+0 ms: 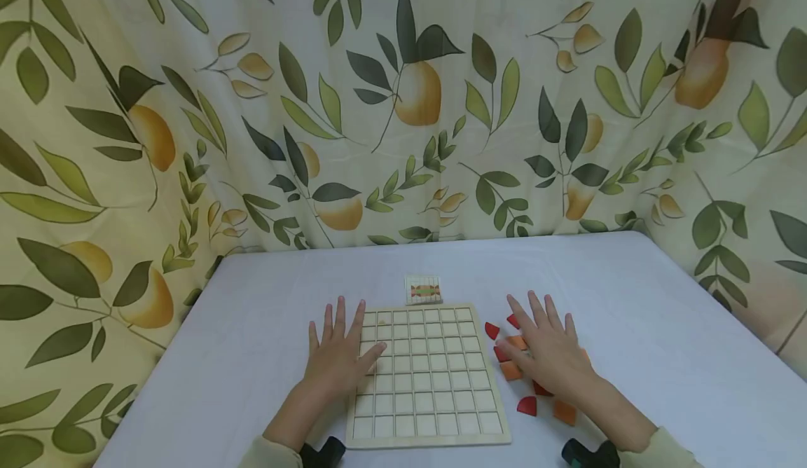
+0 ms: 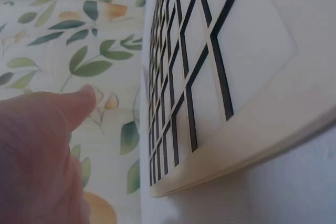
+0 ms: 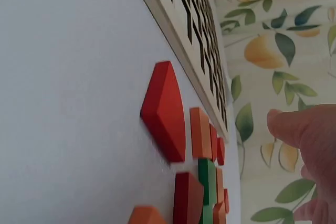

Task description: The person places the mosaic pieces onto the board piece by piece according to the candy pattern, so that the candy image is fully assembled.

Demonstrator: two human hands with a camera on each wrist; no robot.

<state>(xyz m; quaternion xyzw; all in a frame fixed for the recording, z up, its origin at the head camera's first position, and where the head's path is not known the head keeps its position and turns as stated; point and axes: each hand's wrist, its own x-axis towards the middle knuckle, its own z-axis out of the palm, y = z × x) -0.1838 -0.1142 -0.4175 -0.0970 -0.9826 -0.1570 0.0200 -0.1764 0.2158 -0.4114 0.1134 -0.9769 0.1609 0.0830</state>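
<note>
A wooden grid board [image 1: 432, 385] with rows of square cells lies on the table. My left hand [image 1: 336, 359] is spread with straight fingers over the board's left edge; in the left wrist view its thumb [image 2: 79, 109] appears off to the side of the board. Right of the board are scattered flat blocks: a red quarter-round block [image 1: 527, 405], an orange square block [image 1: 564, 412] and several others. Over these my right hand [image 1: 555, 359] is held with fingers extended, hiding some. Green blocks [image 3: 206, 179] show among them in the right wrist view. Neither hand holds anything.
A small card [image 1: 424, 290] with a coloured pattern on a grid lies just beyond the board's far edge. White cloth covers the table [image 1: 252, 335]. A leaf-and-fruit patterned curtain [image 1: 429, 174] hangs behind and at both sides.
</note>
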